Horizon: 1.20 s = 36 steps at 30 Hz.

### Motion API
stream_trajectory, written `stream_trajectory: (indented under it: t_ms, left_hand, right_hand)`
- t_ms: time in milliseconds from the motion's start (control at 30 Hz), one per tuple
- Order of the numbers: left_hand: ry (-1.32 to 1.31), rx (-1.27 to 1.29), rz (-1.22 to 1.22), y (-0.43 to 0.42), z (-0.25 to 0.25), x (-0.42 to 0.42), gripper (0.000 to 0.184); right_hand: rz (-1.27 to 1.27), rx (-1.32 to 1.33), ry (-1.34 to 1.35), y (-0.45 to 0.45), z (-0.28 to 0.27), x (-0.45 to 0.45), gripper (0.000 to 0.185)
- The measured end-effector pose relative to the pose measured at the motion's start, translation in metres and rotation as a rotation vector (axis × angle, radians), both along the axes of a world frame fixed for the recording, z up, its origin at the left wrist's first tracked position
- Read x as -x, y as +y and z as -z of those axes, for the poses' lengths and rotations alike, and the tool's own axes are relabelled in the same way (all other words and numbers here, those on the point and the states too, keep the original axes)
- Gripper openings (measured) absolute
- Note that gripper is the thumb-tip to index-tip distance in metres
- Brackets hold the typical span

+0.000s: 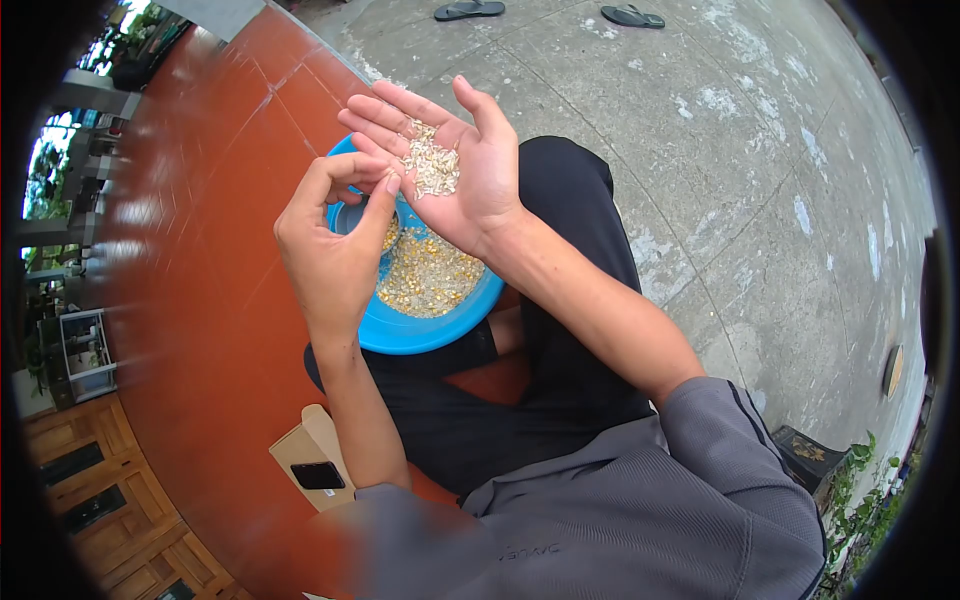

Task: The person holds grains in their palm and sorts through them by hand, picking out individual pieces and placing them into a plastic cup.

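Observation:
My right hand (480,175) lies palm up, fingers stretched out, holding a small heap of pale, slender grains (433,168) with a few yellow bits. Beside its palm edge, thumb and fingers of my left hand (335,225) are pinched together close to the heap. Whatever sits in that pinch is too small to make out. Below both hands is a blue basin (415,335) with a mix of pale and yellow grains (430,280) spread over its bottom. A smaller bluish cup or bowl (347,218), partly hidden by my left hand, stands inside it with yellowish grains.
The basin is by my crossed legs in black trousers (480,430). A black phone (318,475) lies on a tan cardboard piece (300,450) on the red tiled floor (200,330). Two dark flip-flops (632,16) are on the grey concrete (720,190). Plants (870,500) grow at lower right.

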State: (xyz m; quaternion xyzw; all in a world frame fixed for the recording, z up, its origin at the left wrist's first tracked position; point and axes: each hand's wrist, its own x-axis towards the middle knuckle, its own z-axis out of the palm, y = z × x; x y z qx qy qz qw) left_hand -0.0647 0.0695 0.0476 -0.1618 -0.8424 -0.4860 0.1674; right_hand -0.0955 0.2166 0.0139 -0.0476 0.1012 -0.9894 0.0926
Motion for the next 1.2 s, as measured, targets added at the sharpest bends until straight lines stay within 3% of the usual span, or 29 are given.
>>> stream_trajectory:
  t_ms: [167, 367, 667, 1200]
  left_hand:
    - [0.046, 0.013, 0.071, 0.005, -0.003, 0.001, 0.02]
    - [-0.025, 0.107, 0.057, 0.014, -0.011, -0.002, 0.011]
    - [0.318, 0.5, 0.071, 0.019, -0.007, 0.011, 0.014]
    - [0.337, 0.597, 0.099, 0.021, -0.012, 0.011, 0.011]
  right_hand:
    - [0.007, -0.03, -0.004, 0.0, -0.003, -0.001, 0.083]
    - [-0.003, -0.046, -0.007, 0.0, -0.004, -0.003, 0.082]
    - [-0.004, -0.049, -0.028, -0.002, -0.003, -0.002, 0.083]
    - [-0.048, -0.106, -0.032, -0.002, -0.005, -0.005, 0.084]
